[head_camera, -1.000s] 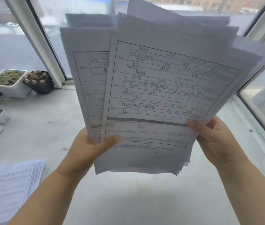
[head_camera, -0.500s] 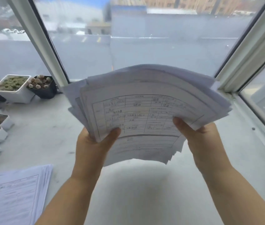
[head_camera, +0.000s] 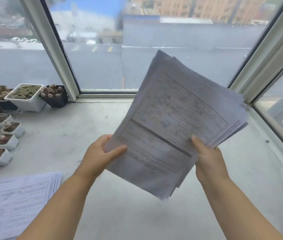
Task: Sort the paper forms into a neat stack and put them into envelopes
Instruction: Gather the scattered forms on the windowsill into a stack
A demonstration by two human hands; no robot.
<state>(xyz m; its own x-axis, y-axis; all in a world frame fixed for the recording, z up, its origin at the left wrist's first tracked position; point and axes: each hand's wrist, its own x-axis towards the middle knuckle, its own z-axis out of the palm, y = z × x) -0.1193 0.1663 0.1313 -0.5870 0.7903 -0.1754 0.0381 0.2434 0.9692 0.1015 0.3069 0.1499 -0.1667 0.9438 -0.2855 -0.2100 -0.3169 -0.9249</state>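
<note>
A row of small white pots (head_camera: 2,154) runs along the 9 o'clock edge of the pale surface (head_camera: 64,135), with a larger white planter (head_camera: 26,99) and a black pot (head_camera: 55,97) of small succulents at 10 o'clock, close to the window frame (head_camera: 57,54). A second pile of printed forms (head_camera: 16,201) lies flat on the surface at 7 o'clock, its sheets slightly fanned, just beside the left forearm. At 4 o'clock a dark object shows at the picture's edge, too cut off to tell what it is.

The window frame bounds the surface from 11 to 12 o'clock, and a second angled frame (head_camera: 267,70) closes it from 1 to 3 o'clock. The middle of the surface, from the centre down to 6 o'clock, lies bare beneath the raised papers.

The stack of paper forms (head_camera: 177,122) is held in the air above the surface, right of centre, tilted so its top corner points toward 12 o'clock and its lower corner toward 6 o'clock. The sheets are nearly aligned, with edges stepping out a little along the 3 o'clock side. The left hand (head_camera: 101,156) has its grip closed on the stack's 9 o'clock corner, thumb on the printed face and fingers behind. The right hand (head_camera: 208,160) grips the lower right edge the same way, thumb pressed on top.
</note>
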